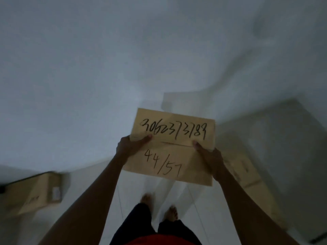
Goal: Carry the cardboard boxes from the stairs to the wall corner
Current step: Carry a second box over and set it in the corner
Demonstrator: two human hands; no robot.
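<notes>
Cardboard box [172, 147] — tan, handwritten numbers on top — gripped by both hands.

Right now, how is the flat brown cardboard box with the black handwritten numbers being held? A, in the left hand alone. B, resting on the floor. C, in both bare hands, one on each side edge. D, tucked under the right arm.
C: the left hand and right hand each grip a side edge of the flat brown cardboard box, raised above the white tiled floor.
</notes>
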